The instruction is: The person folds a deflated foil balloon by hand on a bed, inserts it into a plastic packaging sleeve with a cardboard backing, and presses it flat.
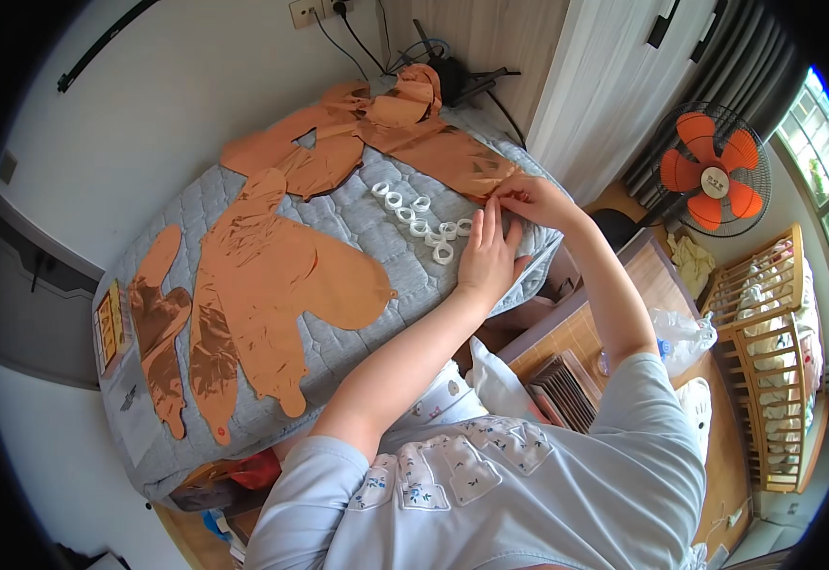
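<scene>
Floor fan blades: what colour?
Orange blades, around a pale hub; clear in the head view.

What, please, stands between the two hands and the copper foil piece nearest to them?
Nothing visible stands in the way. The fingertips of the right hand and left hand meet at the end of the copper foil piece. The white rings lie beside the left hand, not between.

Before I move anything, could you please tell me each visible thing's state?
Copper foil balloons: flat, uninflated.
Small white rings: loose, clustered.
Grey quilted bedcover: spread out.
Fan with orange blades: upright; running unclear.
Black plug: plugged in.
Pale wooden wardrobe doors: shut.
Slatted wooden crib: holding fabric.
</scene>
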Demonstrator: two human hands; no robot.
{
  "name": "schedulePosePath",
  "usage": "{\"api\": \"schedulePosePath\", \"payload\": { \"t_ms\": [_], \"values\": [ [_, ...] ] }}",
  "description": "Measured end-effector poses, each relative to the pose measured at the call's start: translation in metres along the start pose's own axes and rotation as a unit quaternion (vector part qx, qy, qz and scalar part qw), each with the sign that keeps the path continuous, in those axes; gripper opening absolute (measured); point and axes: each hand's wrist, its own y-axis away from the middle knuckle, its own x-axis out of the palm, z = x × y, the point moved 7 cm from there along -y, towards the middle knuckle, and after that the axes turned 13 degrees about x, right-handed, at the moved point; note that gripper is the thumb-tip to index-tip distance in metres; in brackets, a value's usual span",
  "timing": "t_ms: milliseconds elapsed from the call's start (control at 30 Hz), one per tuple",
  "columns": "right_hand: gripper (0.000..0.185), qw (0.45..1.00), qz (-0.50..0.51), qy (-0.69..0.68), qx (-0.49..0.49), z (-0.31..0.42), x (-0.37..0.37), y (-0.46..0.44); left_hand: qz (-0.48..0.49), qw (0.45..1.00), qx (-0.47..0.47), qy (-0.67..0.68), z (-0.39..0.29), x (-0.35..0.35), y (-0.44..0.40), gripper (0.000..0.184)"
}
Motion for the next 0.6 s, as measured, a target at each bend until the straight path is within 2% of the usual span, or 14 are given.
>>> {"api": "schedulePosePath", "payload": {
  "t_ms": [33, 267, 367, 433, 600],
  "values": [
    [0.018, 0.999, 0.013, 0.002, -0.03, 0.003, 0.0, 0.002, 0.001, 1.0, 0.002, -0.008, 0.0, -0.001, 0.0, 0.069],
    [0.018, 0.997, 0.002, 0.043, -0.062, -0.003, 0.003, -0.004, 0.001, 1.0, -0.005, -0.002, 0.001, 0.001, 0.0, 0.068],
    [0.019, 1.0, 0.004, 0.017, -0.021, -0.011, 0.005, -0.009, -0.011, 1.0, 0.001, -0.024, -0.001, 0.0, 0.001, 0.068],
    [0.02, 0.997, 0.002, -0.001, 0.072, -0.02, 0.005, -0.012, -0.021, 0.996, 0.005, -0.081, -0.003, -0.001, 0.001, 0.067],
    [0.018, 0.993, 0.042, -0.049, 0.1, -0.032, 0.009, -0.022, -0.007, 0.999, -0.002, -0.044, -0.001, 0.0, 0.0, 0.07]
  ]
}}
